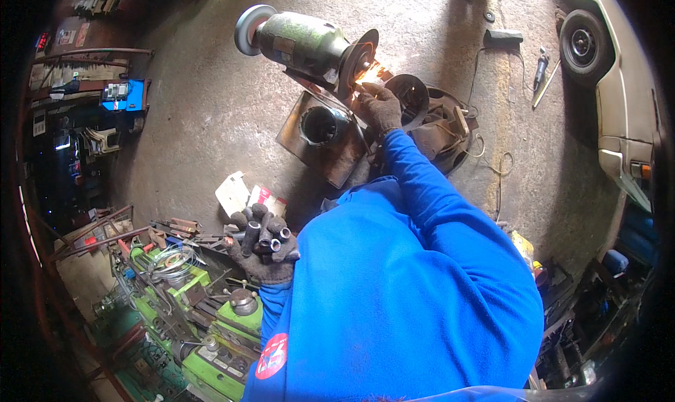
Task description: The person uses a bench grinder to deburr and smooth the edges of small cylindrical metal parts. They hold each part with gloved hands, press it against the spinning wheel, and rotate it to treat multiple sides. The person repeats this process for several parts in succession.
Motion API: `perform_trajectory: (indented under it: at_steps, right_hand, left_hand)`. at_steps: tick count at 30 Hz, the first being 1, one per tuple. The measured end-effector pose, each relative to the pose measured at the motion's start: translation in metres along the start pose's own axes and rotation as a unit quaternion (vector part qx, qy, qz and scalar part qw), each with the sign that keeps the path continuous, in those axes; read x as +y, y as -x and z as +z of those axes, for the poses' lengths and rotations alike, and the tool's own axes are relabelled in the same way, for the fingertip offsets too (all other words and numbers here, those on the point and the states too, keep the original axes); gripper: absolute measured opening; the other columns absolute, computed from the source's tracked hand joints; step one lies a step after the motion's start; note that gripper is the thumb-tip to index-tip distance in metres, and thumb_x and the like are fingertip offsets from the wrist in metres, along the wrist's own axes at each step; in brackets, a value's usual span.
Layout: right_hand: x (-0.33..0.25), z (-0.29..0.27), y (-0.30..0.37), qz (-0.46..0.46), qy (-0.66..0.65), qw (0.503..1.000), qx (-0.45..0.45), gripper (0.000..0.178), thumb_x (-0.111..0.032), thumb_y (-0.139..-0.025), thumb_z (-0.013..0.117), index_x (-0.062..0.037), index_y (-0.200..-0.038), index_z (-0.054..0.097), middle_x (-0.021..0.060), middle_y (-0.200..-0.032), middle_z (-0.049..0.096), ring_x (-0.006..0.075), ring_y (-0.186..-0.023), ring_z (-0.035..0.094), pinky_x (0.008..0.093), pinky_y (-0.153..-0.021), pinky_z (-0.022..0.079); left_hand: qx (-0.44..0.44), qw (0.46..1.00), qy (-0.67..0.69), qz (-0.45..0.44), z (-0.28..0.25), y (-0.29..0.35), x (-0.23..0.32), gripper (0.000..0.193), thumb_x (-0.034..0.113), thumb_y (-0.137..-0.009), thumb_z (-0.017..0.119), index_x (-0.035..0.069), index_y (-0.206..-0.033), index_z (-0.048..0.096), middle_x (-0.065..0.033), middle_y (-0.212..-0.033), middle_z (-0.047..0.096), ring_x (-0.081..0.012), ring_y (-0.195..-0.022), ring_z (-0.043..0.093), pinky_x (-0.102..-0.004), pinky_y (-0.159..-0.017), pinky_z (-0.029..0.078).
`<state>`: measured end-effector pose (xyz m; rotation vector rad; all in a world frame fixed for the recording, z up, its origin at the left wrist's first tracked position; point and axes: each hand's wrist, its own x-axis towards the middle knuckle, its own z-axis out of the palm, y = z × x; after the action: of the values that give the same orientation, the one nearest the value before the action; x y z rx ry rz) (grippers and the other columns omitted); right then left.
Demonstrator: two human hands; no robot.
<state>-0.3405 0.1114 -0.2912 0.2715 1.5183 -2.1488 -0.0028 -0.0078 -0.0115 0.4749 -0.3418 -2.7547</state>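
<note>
Concrete floor (190,128) lies behind the grinder (306,43), 12 o'clock. Right hand (380,108), 1 o'clock, adjoins sparks (373,72), grip indeterminable; left hand (264,264), 8 o'clock, holds short tubes (251,237).

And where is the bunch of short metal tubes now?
In the head view, left of centre, the metal tubes are in the gloved left hand, beside the blue garment and near the green machine.

Looks like a metal workshop: shows a grinder (304,46) throwing sparks (373,71), a green machine (223,372) near a wire coil (174,260), a concrete floor (190,107) with a power tool (541,70), and a vehicle (624,117).
</note>
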Motion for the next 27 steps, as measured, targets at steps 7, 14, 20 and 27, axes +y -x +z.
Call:
perform_trajectory:
  at_steps: [7,14,20,27]
  right_hand:
    - [-0.003,0.002,0.000,0.037,-0.005,0.999,-0.006,0.034,-0.013,-0.101,0.081,-0.0014,-0.133,0.077,0.0110,-0.108,0.082,0.0162,-0.083,0.074,0.0293,-0.074,0.060]
    - [-0.014,0.007,0.000,0.063,-0.016,0.998,0.005,0.037,-0.019,-0.102,0.081,-0.0007,-0.133,0.075,0.0117,-0.105,0.081,0.0161,-0.081,0.074,0.0292,-0.071,0.059]
    - [-0.002,-0.008,-0.002,-0.268,0.523,0.807,-0.059,0.030,-0.017,-0.102,0.074,-0.0018,-0.127,0.077,0.0094,-0.100,0.080,0.0176,-0.085,0.077,0.0319,-0.073,0.061]
    - [-0.014,-0.010,0.014,-0.214,0.259,0.935,-0.116,0.033,-0.020,-0.105,0.076,-0.0072,-0.135,0.069,0.0094,-0.117,0.072,0.0120,-0.097,0.068,0.0265,-0.068,0.056]
  left_hand:
    - [0.026,0.999,-0.009,0.028,0.009,-0.002,-0.004,0.074,0.061,-0.102,0.070,0.004,-0.148,0.064,-0.0130,-0.098,0.069,-0.0246,-0.098,0.068,-0.0352,-0.052,0.057]
    - [-0.004,0.999,0.016,0.028,0.025,-0.010,-0.015,0.080,0.063,-0.101,0.072,-0.001,-0.149,0.062,-0.0106,-0.090,0.065,-0.0242,-0.097,0.067,-0.0346,-0.053,0.057]
    - [-0.033,0.999,0.015,-0.005,0.013,-0.008,-0.005,0.075,0.061,-0.105,0.067,0.004,-0.153,0.059,-0.0068,-0.093,0.063,-0.0187,-0.088,0.060,-0.0348,-0.061,0.054]
    - [-0.011,1.000,0.005,-0.007,0.024,-0.009,-0.008,0.070,0.060,-0.102,0.073,0.005,-0.145,0.068,-0.0091,-0.092,0.067,-0.0210,-0.098,0.065,-0.0336,-0.054,0.058]
